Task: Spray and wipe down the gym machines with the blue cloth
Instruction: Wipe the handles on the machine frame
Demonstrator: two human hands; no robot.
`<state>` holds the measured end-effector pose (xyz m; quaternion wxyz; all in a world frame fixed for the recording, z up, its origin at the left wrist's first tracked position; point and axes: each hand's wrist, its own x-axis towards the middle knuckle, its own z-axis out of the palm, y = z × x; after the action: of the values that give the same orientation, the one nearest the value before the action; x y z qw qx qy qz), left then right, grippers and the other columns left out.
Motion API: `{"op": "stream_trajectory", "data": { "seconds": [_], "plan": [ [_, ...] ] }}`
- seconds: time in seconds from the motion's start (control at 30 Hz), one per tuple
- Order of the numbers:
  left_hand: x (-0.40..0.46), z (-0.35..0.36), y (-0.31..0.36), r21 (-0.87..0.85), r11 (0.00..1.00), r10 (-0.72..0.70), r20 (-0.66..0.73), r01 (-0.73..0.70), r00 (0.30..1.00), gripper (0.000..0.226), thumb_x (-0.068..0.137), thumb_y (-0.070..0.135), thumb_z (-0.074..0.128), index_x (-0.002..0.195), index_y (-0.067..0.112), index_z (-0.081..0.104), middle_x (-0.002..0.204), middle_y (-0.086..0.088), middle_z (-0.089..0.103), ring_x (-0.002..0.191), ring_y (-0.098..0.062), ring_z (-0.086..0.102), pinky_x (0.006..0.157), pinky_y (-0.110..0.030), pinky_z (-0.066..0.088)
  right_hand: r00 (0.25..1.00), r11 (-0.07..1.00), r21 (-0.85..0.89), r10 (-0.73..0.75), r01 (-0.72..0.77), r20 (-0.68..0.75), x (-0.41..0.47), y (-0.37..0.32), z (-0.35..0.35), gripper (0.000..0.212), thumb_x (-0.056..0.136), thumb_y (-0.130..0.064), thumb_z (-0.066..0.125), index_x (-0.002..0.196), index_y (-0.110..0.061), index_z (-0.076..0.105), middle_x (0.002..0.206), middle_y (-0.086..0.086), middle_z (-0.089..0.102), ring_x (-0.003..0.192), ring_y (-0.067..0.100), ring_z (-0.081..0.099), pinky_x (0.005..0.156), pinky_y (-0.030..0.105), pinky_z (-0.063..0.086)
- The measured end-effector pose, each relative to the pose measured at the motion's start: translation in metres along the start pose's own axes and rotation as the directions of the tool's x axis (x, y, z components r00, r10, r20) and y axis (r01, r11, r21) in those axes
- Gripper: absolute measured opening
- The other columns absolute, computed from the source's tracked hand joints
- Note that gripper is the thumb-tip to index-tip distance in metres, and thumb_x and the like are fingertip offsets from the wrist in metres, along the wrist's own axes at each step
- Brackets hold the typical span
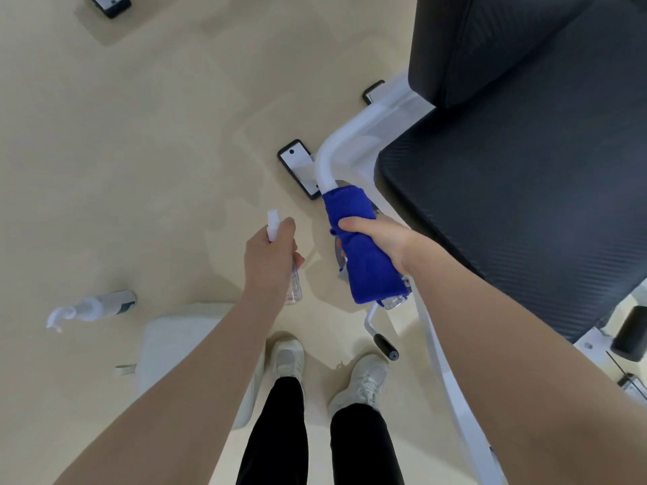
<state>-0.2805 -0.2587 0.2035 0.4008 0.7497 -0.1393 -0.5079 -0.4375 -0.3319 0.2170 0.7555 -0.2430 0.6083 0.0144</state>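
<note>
The right hand (380, 239) is closed around a blue cloth (360, 246), which is wrapped about the white curved tube (338, 148) of a gym machine. Just beyond that hand's far side lies the machine's black padded seat (525, 204), with a black back pad (490, 40) above it. The left hand (269, 257), a little apart from the right, grips a small clear spray bottle (292, 285) with its white nozzle (273, 224) pointing away from the person. Farther out past the left hand, a larger spray bottle (94, 308) lies on its side on the beige floor (122, 152). Below both hands stand two white sneakers (362, 383) beside a white box (182, 344).
</note>
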Motion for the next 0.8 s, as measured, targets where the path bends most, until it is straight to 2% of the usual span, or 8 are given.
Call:
{"op": "stream_trajectory", "data": {
  "seconds": [0.17, 0.23, 0.3, 0.4, 0.5, 0.57, 0.67, 0.8],
  "plan": [
    [0.003, -0.005, 0.001, -0.004, 0.999, -0.034, 0.013, 0.034, 0.999, 0.031, 0.088, 0.026, 0.054, 0.062, 0.014, 0.044, 0.060, -0.002, 0.045, 0.048, -0.019, 0.045, 0.053, -0.029, 0.038, 0.982, 0.975, 0.129, 0.171, -0.180, 0.081, -0.010, 0.026, -0.012, 0.028, 0.078, -0.034, 0.069, 0.093, -0.012, 0.059, 0.079, 0.004, 0.066, 0.067, 0.020, 0.061, 0.067, 0.033, 0.052],
    [-0.001, -0.004, 0.007, 0.017, 0.999, -0.045, 0.037, 0.044, 0.998, 0.031, 0.088, 0.026, 0.054, 0.062, 0.013, 0.044, 0.061, -0.003, 0.045, 0.048, -0.018, 0.045, 0.055, -0.029, 0.038, 0.986, 0.985, 0.033, 0.167, -0.168, 0.021, -0.015, 0.031, -0.012, 0.028, 0.078, -0.038, 0.070, 0.089, -0.014, 0.060, 0.079, 0.006, 0.067, 0.069, 0.023, 0.062, 0.075, 0.037, 0.052],
    [-0.007, 0.001, 0.017, 0.034, 0.998, -0.049, 0.078, 0.046, 0.996, 0.031, 0.088, 0.027, 0.054, 0.063, 0.013, 0.044, 0.062, -0.003, 0.046, 0.051, -0.019, 0.045, 0.057, -0.031, 0.039, 0.992, 0.971, -0.223, 0.062, -0.086, -0.113, -0.021, 0.033, -0.006, 0.029, 0.079, -0.043, 0.067, 0.088, -0.017, 0.059, 0.081, 0.004, 0.068, 0.073, 0.022, 0.064, 0.077, 0.037, 0.052],
    [-0.023, 0.010, 0.042, 0.067, 0.997, -0.047, 0.182, 0.035, 0.982, 0.035, 0.089, 0.034, 0.055, 0.062, 0.013, 0.049, 0.062, -0.004, 0.053, 0.054, -0.020, 0.048, 0.064, -0.033, 0.042, 0.944, 0.723, -0.690, -0.241, 0.021, -0.224, -0.031, 0.024, 0.003, 0.040, 0.081, -0.047, 0.063, 0.101, -0.014, 0.050, 0.088, 0.001, 0.062, 0.082, 0.021, 0.059, 0.073, 0.033, 0.048],
    [-0.040, 0.020, 0.075, 0.014, 1.000, -0.005, 0.302, 0.001, 0.953, 0.046, 0.094, 0.040, 0.050, 0.064, 0.006, 0.047, 0.057, -0.009, 0.049, 0.050, -0.017, 0.044, 0.056, -0.025, 0.042, 0.887, 0.477, -0.878, -0.423, 0.044, -0.185, -0.047, 0.000, 0.006, 0.039, 0.087, -0.034, 0.059, 0.114, -0.011, 0.042, 0.092, 0.004, 0.057, 0.084, 0.025, 0.056, 0.070, 0.034, 0.045],
    [-0.049, 0.024, 0.095, 0.044, 0.998, 0.018, 0.358, -0.036, 0.934, 0.050, 0.096, 0.044, 0.042, 0.064, 0.006, 0.047, 0.051, -0.009, 0.046, 0.046, -0.014, 0.042, 0.049, -0.019, 0.040, 0.856, 0.503, -0.853, -0.494, 0.139, -0.152, -0.062, -0.020, 0.004, 0.038, 0.088, -0.025, 0.058, 0.118, -0.011, 0.038, 0.087, 0.004, 0.056, 0.080, 0.026, 0.056, 0.068, 0.034, 0.043],
    [-0.055, 0.032, 0.118, 0.130, 0.988, 0.015, 0.439, -0.080, 0.898, 0.059, 0.092, 0.056, 0.038, 0.057, 0.009, 0.045, 0.048, -0.009, 0.046, 0.048, -0.017, 0.043, 0.056, -0.027, 0.040, 0.760, 0.561, -0.796, -0.613, 0.227, -0.216, -0.086, -0.043, -0.004, 0.032, 0.089, -0.023, 0.059, 0.105, -0.014, 0.033, 0.073, -0.001, 0.048, 0.066, 0.021, 0.050, 0.057, 0.032, 0.037],
    [-0.063, 0.053, 0.136, 0.167, 0.978, 0.020, 0.517, -0.124, 0.855, 0.059, 0.091, 0.052, 0.046, 0.052, 0.009, 0.040, 0.043, -0.007, 0.043, 0.043, -0.015, 0.040, 0.051, -0.024, 0.040, 0.611, 0.631, -0.746, -0.683, 0.216, -0.401, -0.109, -0.053, -0.033, 0.031, 0.090, -0.028, 0.058, 0.108, -0.011, 0.040, 0.091, 0.000, 0.050, 0.074, 0.017, 0.050, 0.066, 0.029, 0.035]
  ]
}}
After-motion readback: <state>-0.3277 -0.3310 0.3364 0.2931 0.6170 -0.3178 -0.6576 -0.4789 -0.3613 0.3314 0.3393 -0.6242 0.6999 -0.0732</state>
